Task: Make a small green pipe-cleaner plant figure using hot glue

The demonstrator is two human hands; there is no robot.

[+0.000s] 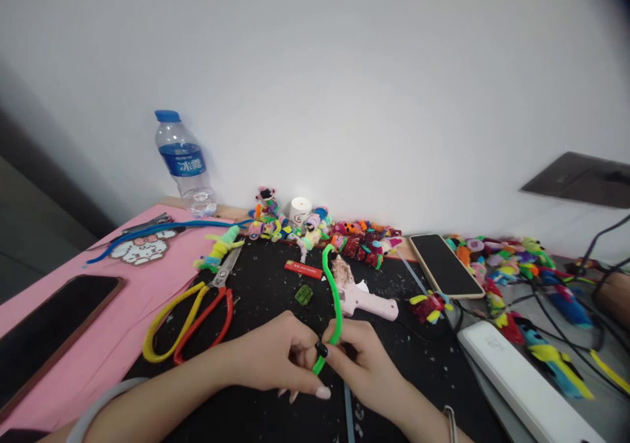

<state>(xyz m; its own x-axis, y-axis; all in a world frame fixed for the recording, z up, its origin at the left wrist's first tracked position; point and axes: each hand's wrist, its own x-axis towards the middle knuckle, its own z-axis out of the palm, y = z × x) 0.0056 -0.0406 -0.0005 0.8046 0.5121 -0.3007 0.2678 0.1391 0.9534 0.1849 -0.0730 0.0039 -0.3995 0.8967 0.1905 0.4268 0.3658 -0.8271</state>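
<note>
Both my hands meet over a black mat [266, 285] and pinch a bright green pipe cleaner [335, 292]. My left hand [280, 358] is closed on its lower end, near a small black bead on the stem. My right hand [364, 358] grips the stem just above, fingers curled. The rest of the pipe cleaner rises and curves away from me toward a pink glue gun [364, 298].
Scissors with red and yellow handles [197, 312] lie left of my hands. A water bottle [184, 164], a row of small pipe-cleaner figures [315, 226], two phones [445, 266] [49, 328], a white power strip [522, 380] and cables [585, 279] surround the mat.
</note>
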